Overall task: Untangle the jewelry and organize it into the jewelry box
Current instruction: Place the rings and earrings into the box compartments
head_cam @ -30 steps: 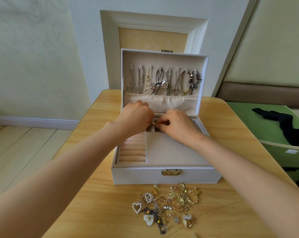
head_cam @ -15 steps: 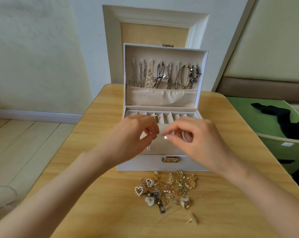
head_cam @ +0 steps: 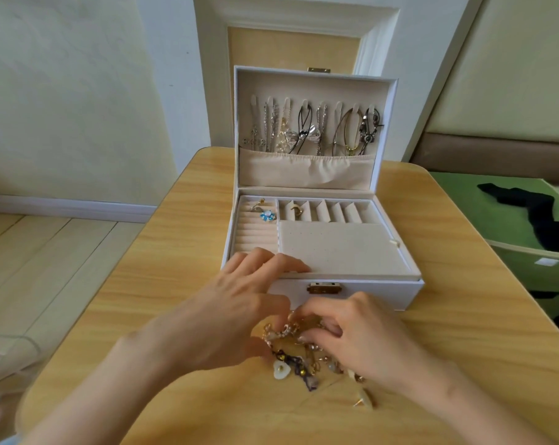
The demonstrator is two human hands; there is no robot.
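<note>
- A light wooden table (head_cam: 175,284) stands in a room with pale walls, and a white door frame (head_cam: 214,59) is behind it.
- Far to the left of the hands there is a wooden floor (head_cam: 31,252) and a blurry see-through thing (head_cam: 5,351) at the table's edge.
- The left hand (head_cam: 227,319) has its thumb and first finger pinching the top of the jewelry pile (head_cam: 291,358). Its other fingers spread out over the front left corner of the box.
- The jewelry pile lies on the table between the two hands, just in front of the box. It is a tangle of gold chains and pearls.
- A white heart charm (head_cam: 280,370) sits at the near side of the pile, just below the left thumb.
- The jewelry box (head_cam: 352,290) is open, just past the fingers.
- Necklaces (head_cam: 313,130) hang in the lid.
- A blue flower ring (head_cam: 268,216) sits in the ring rolls beyond the left hand.
- A small gold piece (head_cam: 296,211) rests in a little slot near it.
- The right hand (head_cam: 368,338) has curled fingers that pinch the right side of the pile.
- A small stud earring (head_cam: 365,400) lies alone on the table, just under the right wrist.
- Well to the right of the right hand is a green thing (head_cam: 528,245) with a black cloth (head_cam: 544,216) on it.
</note>
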